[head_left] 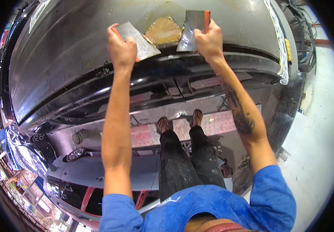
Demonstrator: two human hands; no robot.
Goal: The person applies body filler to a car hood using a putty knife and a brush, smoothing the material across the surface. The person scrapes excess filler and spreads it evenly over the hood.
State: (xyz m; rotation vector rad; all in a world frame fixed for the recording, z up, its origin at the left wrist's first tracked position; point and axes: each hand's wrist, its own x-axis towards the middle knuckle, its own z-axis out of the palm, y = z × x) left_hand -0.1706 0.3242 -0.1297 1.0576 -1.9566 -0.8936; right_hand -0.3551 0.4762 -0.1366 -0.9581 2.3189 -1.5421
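My left hand [121, 50] is closed on a wide metal spreader [143, 46] with an orange handle, tilted just left of a tan, roughly triangular patch of filler [162, 31] on the grey car roof panel [74, 42]. My right hand [209, 41] grips a second metal spreader [188, 31] with an orange edge, held at the right side of the patch. Both blades are near the panel's lower edge, above a glossy black body strip [143, 79]; whether they touch the surface I cannot tell.
My feet [180, 120] stand on a perforated pink-stained plank [140, 135] beside the car. Behind me is a grey car [101, 170] with red pillars; at lower left is a shiny wrapped object [22, 150]. White tape [279, 46] runs along the panel's right end, beside a white floor [313, 147].
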